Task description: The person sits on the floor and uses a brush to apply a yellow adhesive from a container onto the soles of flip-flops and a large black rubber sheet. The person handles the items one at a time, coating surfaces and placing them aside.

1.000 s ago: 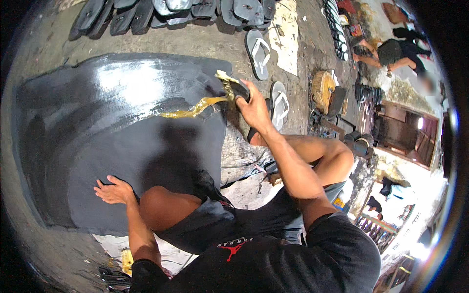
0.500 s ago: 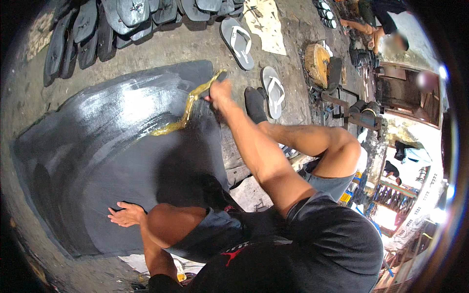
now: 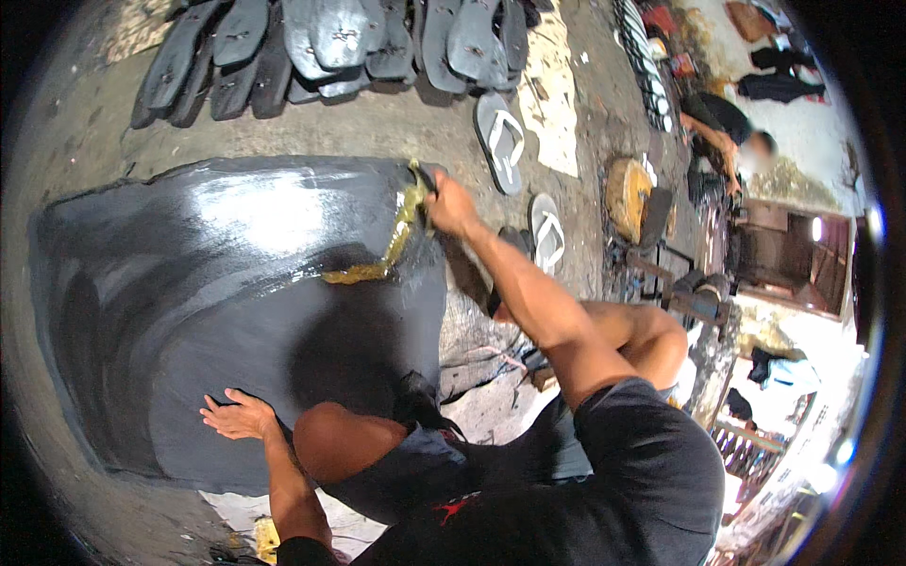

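A large black sheet (image 3: 217,349) lies spread on the floor, its far half shiny and wet with streaks. A curved ridge of yellow-brown glue (image 3: 401,234) runs from its far right corner toward the middle. At that corner my right hand (image 3: 453,205) is closed around a small dark spreader (image 3: 424,177), whose edge meets the glue; most of it is hidden by my fingers. My left hand (image 3: 239,415) is open with fingers apart, over the near left, dull part of the sheet beside my knee, holding nothing.
Many dark sandal soles (image 3: 241,33) lie in rows beyond the sheet. Two grey flip-flops with white straps, one a far flip-flop (image 3: 500,141), sit to the right near a wood stump (image 3: 628,198). A co-worker (image 3: 717,127) sits at the far right.
My head view has shifted, so the sheet and soles sit differently in the picture. My right hand stays at the sheet's far right corner with the spreader; the glue ridge has changed shape.
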The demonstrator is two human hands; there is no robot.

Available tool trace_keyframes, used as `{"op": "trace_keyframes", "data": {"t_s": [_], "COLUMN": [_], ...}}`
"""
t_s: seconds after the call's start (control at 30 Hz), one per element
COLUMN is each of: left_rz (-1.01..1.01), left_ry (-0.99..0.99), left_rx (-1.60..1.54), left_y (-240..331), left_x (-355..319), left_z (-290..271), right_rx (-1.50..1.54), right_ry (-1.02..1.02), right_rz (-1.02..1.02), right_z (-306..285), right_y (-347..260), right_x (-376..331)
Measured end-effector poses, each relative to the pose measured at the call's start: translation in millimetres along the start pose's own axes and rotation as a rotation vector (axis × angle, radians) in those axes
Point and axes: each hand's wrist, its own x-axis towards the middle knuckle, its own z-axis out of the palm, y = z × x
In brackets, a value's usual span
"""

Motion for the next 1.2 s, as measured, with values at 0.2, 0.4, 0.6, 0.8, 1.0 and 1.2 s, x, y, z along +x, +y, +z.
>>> {"op": "trace_keyframes", "data": {"t_s": [0.2, 0.4, 0.6, 0.8, 1.0, 1.2], "left_rz": [-0.026, -0.004, 0.010, -0.026, -0.032, 0.034], "left_ry": [-0.027, 0.038, -0.007, -0.042, -0.055, -0.092], "left_rx": [0.035, 0.049, 0.022, 0.003, -0.069, -0.243], "left_y": [3, 17, 22, 15, 25, 7], "left_x": [0, -7, 2, -4, -5, -14], "left_z": [-18, -27, -40, -41, -45, -42], "right_rx": [0.079, 0.098, -0.183, -0.417, -0.444, -0.438], "right_ry": [-0.040, -0.095, -0.308, -0.472, -0.610, -0.538], "right_rz": [-0.014, -0.219, -0.696, -1.148, -1.238, -0.899], "right_z": [18, 56, 62, 49, 10, -21], "right_y": [-64, -174, -296, -256, -135, -15], "right_x": [25, 50, 65, 67, 82, 4]}}
